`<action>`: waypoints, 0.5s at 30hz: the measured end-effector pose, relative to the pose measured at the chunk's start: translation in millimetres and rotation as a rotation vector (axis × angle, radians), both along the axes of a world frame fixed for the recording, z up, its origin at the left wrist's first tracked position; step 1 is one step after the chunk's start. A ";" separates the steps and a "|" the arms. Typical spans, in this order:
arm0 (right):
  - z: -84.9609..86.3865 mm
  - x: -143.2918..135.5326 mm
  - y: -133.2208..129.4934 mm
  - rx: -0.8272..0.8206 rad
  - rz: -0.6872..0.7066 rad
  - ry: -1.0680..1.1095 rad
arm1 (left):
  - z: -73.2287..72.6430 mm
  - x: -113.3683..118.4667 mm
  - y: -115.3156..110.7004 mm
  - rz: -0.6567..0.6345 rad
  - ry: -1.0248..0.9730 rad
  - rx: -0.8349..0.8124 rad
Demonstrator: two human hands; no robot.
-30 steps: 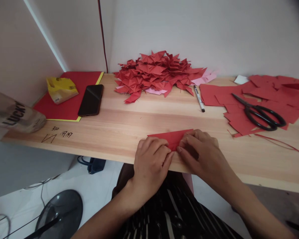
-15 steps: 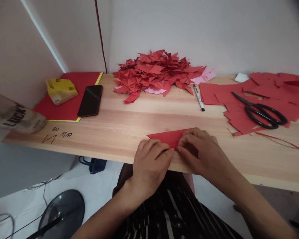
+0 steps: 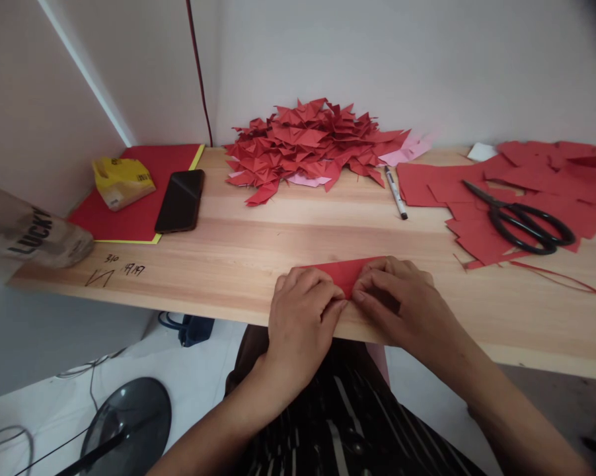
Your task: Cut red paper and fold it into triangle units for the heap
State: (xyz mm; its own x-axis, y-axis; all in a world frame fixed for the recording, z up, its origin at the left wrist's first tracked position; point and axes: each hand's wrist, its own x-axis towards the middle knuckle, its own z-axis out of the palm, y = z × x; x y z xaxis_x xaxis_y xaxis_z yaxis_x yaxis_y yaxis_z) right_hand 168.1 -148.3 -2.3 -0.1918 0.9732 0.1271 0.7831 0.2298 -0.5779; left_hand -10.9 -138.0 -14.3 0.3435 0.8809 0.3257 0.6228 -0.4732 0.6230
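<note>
While you worked at the near edge of the bench point(image 3: 228, 251), your left hand point(image 3: 302, 324) and right hand point(image 3: 402, 297) both grasped the folded red paper point(image 3: 345, 272), fingers curled over it and thumbs at its lower edge. The paper lay flat between them, its long far edge straight, its ends partly hidden under your fingers.

Against the wall you had a heap of folded red pieces point(image 3: 302, 142), spiky and many-layered, with some pink paper point(image 3: 407, 149) at its right. Beside that lay a slim pen point(image 3: 396, 193). To your right, black-handled scissors point(image 3: 523, 225) rested on overlapping flat red sheets point(image 3: 570, 178), near thin red strips point(image 3: 558, 277).

On your left, a crinkled yellow packet point(image 3: 124, 182) sat on a red sheet with a yellow border point(image 3: 129, 225), the glossy dark phone point(image 3: 180, 201) overlapping its right side. A translucent cup point(image 3: 45, 231) marked LUCKY stood nearby; you could not make out its contents, nor the packet's.
</note>
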 end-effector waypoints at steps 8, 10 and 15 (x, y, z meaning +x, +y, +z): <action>1.4 -2.2 0.1 0.002 -0.016 -0.012 | 6.3 4.3 -1.1 0.034 0.027 -0.073; 0.7 -3.7 -0.4 0.003 -0.034 -0.031 | 6.8 6.1 -2.0 0.050 0.038 -0.066; -1.2 -6.7 -1.5 0.011 -0.067 -0.073 | 7.6 9.7 -2.9 0.088 0.077 -0.061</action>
State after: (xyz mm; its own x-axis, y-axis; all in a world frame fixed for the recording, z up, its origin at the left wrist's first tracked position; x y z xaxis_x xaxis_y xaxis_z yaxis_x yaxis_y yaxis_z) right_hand 161.3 -149.8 -3.5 -0.1357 0.9828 0.1255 0.8368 0.1815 -0.5166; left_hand -1.1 -140.9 -6.6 0.2863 0.9260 0.2462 0.7076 -0.3776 0.5973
